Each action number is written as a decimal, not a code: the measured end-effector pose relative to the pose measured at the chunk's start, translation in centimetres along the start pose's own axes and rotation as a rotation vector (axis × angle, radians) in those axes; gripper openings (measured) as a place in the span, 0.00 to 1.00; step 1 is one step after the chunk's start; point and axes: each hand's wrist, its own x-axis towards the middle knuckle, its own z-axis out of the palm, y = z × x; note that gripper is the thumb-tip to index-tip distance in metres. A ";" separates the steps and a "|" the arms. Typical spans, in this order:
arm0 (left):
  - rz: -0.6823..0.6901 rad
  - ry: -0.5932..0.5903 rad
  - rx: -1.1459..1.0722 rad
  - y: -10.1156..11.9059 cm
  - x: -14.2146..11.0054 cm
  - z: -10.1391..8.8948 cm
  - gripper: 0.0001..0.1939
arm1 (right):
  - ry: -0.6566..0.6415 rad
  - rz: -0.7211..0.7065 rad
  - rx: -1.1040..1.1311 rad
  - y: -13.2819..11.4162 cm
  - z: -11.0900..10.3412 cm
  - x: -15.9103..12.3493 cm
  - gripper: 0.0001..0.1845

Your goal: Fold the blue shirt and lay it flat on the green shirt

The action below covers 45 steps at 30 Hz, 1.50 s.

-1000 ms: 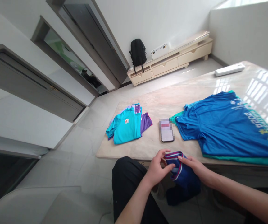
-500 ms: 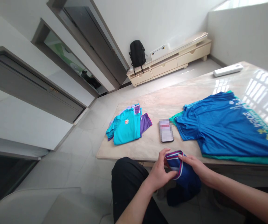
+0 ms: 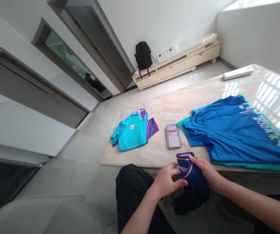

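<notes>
While gripped between hands, navy garment hangs below table edge.

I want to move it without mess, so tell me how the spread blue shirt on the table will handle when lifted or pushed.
The blue shirt is probably floppy: it lies flat with soft creases, so it should sag and unfold when lifted. Pushed, it would likely bunch or slide on the glossy table, perhaps dragging the teal garment beneath. It looks thin, so likely light.
</notes>
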 end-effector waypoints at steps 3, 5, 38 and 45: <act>0.008 -0.007 0.004 0.1 0.2 0.8 0.12 | -0.002 -0.007 -0.017 0.5 -0.4 0.3 0.25; -0.013 0.021 -0.014 0.0 0.4 1.1 0.08 | -0.012 0.003 -0.050 0.7 -0.5 0.4 0.26; 0.190 0.123 0.343 -2.0 -0.2 1.6 0.10 | -0.269 -0.149 -0.830 -0.8 -1.5 0.7 0.14; 0.198 0.095 0.346 -2.0 -0.3 2.1 0.12 | -0.389 -0.050 -0.882 -2.4 -1.3 -0.1 0.24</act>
